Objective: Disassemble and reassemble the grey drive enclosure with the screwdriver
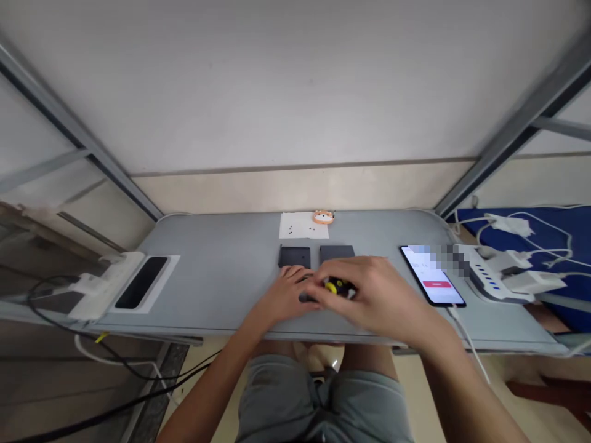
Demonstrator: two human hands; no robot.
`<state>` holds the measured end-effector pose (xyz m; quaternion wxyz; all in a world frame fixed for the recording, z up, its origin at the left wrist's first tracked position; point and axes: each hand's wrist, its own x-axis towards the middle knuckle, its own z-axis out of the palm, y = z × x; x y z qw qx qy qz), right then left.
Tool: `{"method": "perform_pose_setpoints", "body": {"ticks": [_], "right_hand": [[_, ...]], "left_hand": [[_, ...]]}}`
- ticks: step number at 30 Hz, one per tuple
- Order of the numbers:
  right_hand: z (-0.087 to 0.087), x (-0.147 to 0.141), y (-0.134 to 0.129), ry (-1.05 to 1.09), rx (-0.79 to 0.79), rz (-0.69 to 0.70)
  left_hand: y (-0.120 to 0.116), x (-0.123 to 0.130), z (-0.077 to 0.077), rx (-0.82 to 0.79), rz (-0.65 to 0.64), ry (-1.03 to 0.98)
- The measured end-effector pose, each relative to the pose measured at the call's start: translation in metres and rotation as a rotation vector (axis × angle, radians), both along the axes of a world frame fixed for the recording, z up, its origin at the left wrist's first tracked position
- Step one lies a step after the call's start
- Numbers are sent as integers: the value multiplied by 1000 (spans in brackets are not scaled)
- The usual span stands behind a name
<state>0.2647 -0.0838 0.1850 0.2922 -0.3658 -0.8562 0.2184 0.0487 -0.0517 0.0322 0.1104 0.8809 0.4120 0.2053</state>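
My right hand (369, 295) is closed round a short black-and-yellow screwdriver (339, 287), whose handle shows between thumb and fingers; its tip is hidden. Beside it, my left hand (290, 292) has its fingers bent over a small dark piece (306, 297) near the table's front edge. Most of that piece is covered by the hands, so its kind is unclear. Just beyond my fingers lie two dark flat rectangular parts, one on the left (295, 256) and one on the right (337, 252). Several tiny dark screws sit on a white sheet of paper (300, 232) behind them.
An orange-and-white animal-faced item (324, 217) rests on the paper's corner. At right, a lit phone (431, 277) with a cable lies beside a white power strip (494, 277). At left are a dark phone (142, 283) and another white power strip (108, 286).
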Motion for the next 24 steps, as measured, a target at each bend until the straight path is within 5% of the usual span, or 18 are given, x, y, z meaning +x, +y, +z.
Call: {"method": "perform_pose_setpoints", "body": {"ticks": [3,6,10,17,24], "right_hand": [[-49,8,28,-212,52,-242],[-97,21,49,-284,62,-373],[-136,27,65,-364,32,-548],[-154,14,81,-330,114,-663],[-148,5,87,-59,576,-769]], "left_hand": [[4,-8,2,19,-1,-72],[18,-19,5,73,153,-108],[43,-38,3,64,224,-19],[62,-58,-6,29,216,24],[65,-62,-15,-31,251,-67]]}}
